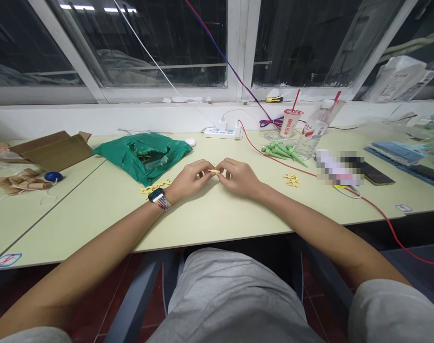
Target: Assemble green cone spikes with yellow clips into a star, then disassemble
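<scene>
Between my fingertips, over the middle of the table, is a small yellow plastic piece [213, 170]; its exact kind is too small to make out. My left hand [191, 181] pinches its left side, and my right hand [240, 178] pinches the right side. Beside my left wrist, partly hidden by it, lies a pile of similar yellow pieces [145, 191]. A smaller group of yellow pieces [292, 180] rests to the right of my right hand.
A green plastic bag [156, 150] lies open behind my left hand. Green cone-shaped spikes [277, 150], a water bottle [312, 131] and a cup with a straw [290, 124] stand back right. A red cable [377, 212] crosses the right side. Cardboard [56, 152] lies left.
</scene>
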Tool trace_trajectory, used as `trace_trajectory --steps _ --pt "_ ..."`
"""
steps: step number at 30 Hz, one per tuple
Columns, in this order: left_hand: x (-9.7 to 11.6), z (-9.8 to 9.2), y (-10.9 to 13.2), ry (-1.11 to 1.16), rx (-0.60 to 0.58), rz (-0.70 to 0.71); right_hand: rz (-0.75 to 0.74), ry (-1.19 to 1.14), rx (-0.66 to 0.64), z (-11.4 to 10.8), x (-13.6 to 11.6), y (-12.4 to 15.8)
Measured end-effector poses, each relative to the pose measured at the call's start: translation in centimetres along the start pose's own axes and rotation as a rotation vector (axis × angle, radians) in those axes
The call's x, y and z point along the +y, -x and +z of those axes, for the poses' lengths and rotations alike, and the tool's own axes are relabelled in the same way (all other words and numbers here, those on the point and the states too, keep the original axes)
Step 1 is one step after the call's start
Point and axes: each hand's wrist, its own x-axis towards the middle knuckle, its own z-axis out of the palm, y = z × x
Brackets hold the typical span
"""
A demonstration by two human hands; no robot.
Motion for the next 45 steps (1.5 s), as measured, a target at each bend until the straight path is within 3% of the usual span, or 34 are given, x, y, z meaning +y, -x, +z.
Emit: trace_trajectory --steps 9,14,21,36,41,45 --pt "0.4 -0.3 -0.1 -0.009 -0.041 0.003 -0.074 -0.028 0.055 0.3 0.3 -0.1" --pt "0.6 -0.3 0.0 -0.005 -0.042 -0.068 -0.070 -0.011 0.046 0.4 0.4 -0.1" --pt "0.4 0.2 0.1 0.062 0.067 -0.019 -0.058 -0.031 0.054 0.4 0.5 -0.1" --pt "0.6 0.0 -0.1 -0.024 0.080 -0.057 -0.042 -0.010 0.031 0.0 0.2 0.0" --pt "0.5 0.2 -0.2 0.004 0.130 -0.044 0.027 0.027 0.011 -1.8 0.8 0.4" --pt "0.1 0.3 0.0 0.003 0.134 -0.033 0.161 0.073 -0.111 -5.7 3.3 2.0"
